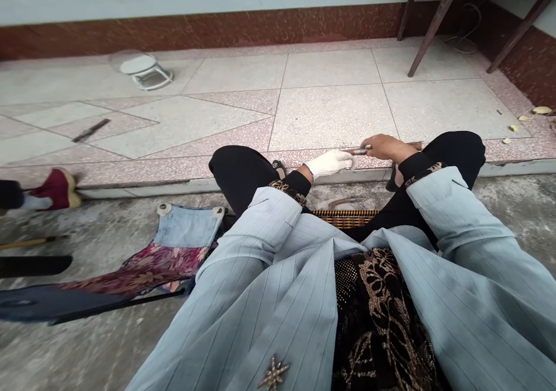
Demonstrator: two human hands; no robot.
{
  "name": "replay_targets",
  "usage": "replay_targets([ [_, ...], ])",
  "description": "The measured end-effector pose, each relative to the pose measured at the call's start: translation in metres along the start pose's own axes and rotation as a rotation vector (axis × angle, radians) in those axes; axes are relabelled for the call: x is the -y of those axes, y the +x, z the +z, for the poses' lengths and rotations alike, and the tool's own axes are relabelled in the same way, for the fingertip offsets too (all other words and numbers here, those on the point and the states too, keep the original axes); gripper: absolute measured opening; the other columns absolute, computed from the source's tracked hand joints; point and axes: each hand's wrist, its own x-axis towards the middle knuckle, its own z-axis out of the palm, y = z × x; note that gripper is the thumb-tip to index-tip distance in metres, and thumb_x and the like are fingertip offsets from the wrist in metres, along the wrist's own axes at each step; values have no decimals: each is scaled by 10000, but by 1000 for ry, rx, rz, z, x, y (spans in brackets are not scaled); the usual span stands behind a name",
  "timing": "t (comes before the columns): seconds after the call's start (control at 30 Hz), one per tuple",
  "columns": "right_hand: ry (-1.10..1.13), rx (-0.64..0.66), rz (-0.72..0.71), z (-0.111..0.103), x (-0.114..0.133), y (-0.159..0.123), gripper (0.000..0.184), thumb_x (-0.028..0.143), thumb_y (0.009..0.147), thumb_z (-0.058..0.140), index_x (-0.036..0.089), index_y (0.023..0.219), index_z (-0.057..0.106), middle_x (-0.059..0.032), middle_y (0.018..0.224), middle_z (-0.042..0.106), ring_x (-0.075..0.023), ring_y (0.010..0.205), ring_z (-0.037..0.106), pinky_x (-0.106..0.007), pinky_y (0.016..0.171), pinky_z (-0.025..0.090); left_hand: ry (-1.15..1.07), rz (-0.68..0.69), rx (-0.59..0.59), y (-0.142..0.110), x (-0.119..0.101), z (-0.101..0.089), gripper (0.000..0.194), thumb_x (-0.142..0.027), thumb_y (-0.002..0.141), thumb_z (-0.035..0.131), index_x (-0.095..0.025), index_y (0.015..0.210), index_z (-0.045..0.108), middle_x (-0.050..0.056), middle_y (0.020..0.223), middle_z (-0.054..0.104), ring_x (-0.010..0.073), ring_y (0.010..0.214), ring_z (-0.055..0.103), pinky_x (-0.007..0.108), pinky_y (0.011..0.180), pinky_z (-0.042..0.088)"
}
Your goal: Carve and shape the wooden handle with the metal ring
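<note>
My left hand (330, 164) wears a white glove, its fingers closed around one end of a brown wooden-handled tool (359, 151) with a metal collar. Bare, my right hand (386, 148) grips the same tool from the other side, fingers curled over it. A brown end shows beyond the right hand, by my knee. The tool lies roughly level between my knees, above the step's edge. Whether it carries a blade is hidden by the hands. Below, on the concrete, rests a curved brown stick-like piece (345, 201) with a metal-looking end.
A woven seat edge (343, 218) shows between my legs. A denim and floral cloth (186, 229) hangs at left. On the tiled step are a white scale (147, 69) and a knife-like tool (91, 130). Another person's red shoe (54, 191) is at far left; table legs (434, 32) stand back right.
</note>
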Motion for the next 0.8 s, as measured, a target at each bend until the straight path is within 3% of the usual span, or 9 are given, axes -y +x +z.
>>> replay_targets([
  [0.13, 116, 271, -150, -11, -3, -11, 397, 232, 802, 694, 236, 1197, 727, -85, 1079, 719, -261, 972, 629, -335, 821, 442, -18, -31, -72, -3, 5, -11, 116, -252, 808, 630, -164, 811, 707, 40, 657, 620, 135, 649, 562, 243, 592, 387],
  [0.27, 382, 312, -307, -23, -7, -21, 479, 320, 823, 679, 216, 1290, 671, -60, 970, 719, -214, 874, 615, -320, 803, 453, -58, -46, -111, -1, 7, -19, 145, -283, 842, 607, -179, 883, 700, 45, 666, 628, 140, 654, 551, 250, 582, 385],
  [0.4, 596, 191, -333, -26, -3, -28, 507, 336, 888, 604, 177, 1369, 587, -67, 989, 693, -181, 836, 588, -307, 792, 466, -134, -107, -153, 0, 3, -14, 198, -327, 880, 570, -165, 916, 679, 34, 638, 590, 115, 580, 479, 242, 550, 355],
  [0.57, 613, -87, -175, -14, 6, -19, 520, 400, 984, 473, 146, 1437, 475, -125, 1067, 674, -190, 836, 592, -292, 772, 482, -164, -98, -88, 0, 3, -1, 195, -322, 906, 531, -181, 889, 664, 17, 591, 535, 102, 505, 414, 250, 535, 350],
  [0.7, 566, -130, -72, 0, 5, -1, 506, 391, 1008, 430, 139, 1447, 443, -150, 1106, 669, -200, 855, 614, -284, 746, 488, -143, -61, -38, 1, 6, 2, 181, -322, 880, 569, -190, 897, 691, 23, 595, 560, 115, 528, 454, 258, 548, 375],
  [0.8, 468, -163, 20, 6, 2, 6, 452, 310, 978, 489, 146, 1399, 510, -146, 1090, 681, -212, 870, 628, -292, 738, 477, -85, -15, -24, 1, 6, 3, 150, -284, 853, 593, -190, 864, 709, 24, 622, 595, 117, 561, 490, 245, 564, 390],
])
